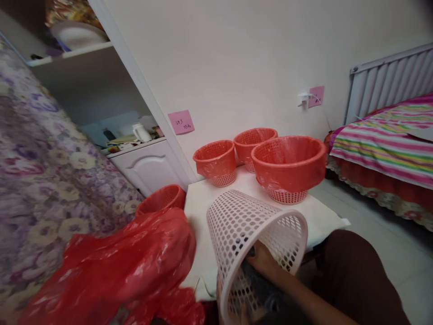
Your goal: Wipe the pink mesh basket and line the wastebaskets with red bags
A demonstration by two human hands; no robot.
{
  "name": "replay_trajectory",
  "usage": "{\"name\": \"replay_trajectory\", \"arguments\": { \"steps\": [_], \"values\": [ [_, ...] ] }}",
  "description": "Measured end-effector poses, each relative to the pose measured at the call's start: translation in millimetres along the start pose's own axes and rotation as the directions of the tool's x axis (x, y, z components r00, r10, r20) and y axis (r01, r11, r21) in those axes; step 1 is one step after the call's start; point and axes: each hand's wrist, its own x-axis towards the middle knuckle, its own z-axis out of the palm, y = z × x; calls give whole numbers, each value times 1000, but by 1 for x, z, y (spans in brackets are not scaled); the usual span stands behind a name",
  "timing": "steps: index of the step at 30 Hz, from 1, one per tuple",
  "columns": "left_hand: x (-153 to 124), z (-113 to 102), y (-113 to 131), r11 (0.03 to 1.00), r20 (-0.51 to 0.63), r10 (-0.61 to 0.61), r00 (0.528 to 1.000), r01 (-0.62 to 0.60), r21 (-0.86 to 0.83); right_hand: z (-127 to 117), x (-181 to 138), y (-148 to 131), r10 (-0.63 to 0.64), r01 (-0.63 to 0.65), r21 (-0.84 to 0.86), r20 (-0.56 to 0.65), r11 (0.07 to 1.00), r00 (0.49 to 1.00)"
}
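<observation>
A pale, perforated plastic wastebasket (243, 212) lies tilted on its side at the table's front, its mouth facing me. Into that mouth reaches my right hand (264, 259), fingers closed around a dark grey cloth (259, 282) that trails out toward me. My left hand (219, 286) is at the lower left of the rim, mostly hidden, and grips the wastebasket. To the left of it spreads a crumpled heap of red plastic bags (135, 266).
Red-lined wastebaskets (216, 155) (255, 137) (289, 167) stand at the back of the pale tabletop (199, 225). Another red wastebasket (162, 198) is left of the table. A floral curtain (67, 180), shelves and a bed (389, 140) flank the area.
</observation>
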Motion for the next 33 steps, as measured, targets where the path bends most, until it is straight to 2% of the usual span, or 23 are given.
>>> {"name": "replay_trajectory", "arguments": {
  "steps": [2,4,6,9,13,17,19,21,26,28,30,33],
  "values": [
    [4,7,7,999,-21,-31,999,30,-21,5,-3,-11,-19,19,-8,19,1000,1000],
    [15,5,18,997,-31,-6,1000,4,-71,11,-9,-21,-53,54,-23,53,998,997],
    [28,-5,31,992,-40,51,998,-55,-112,13,-15,-27,-88,93,-56,101,994,991],
    [47,-27,47,987,-10,139,990,-140,-79,5,-24,-25,-100,132,-165,189,977,977],
    [60,-44,61,964,18,264,964,-264,-12,-31,-21,-16,-29,116,-375,230,920,973],
    [67,-41,76,952,24,306,952,-306,-13,-77,-6,-11,42,33,-509,135,860,990],
    [70,-35,82,952,40,306,951,-306,-12,-86,-5,-8,73,-8,-523,105,852,992],
    [72,-31,85,952,43,306,951,-306,-6,-78,-13,-7,99,-27,-496,119,868,988],
    [77,-27,89,958,40,285,958,-285,4,-18,-46,-14,85,-7,-264,284,964,955],
    [78,-28,89,965,45,262,964,-262,4,-4,-55,-19,62,1,-195,316,981,947],
    [78,-28,90,965,48,261,964,-260,-8,-5,-59,-19,44,17,-177,335,984,941],
    [77,-28,91,963,54,269,962,-268,-30,-28,-56,-12,42,48,-257,335,965,941]
  ]
}}
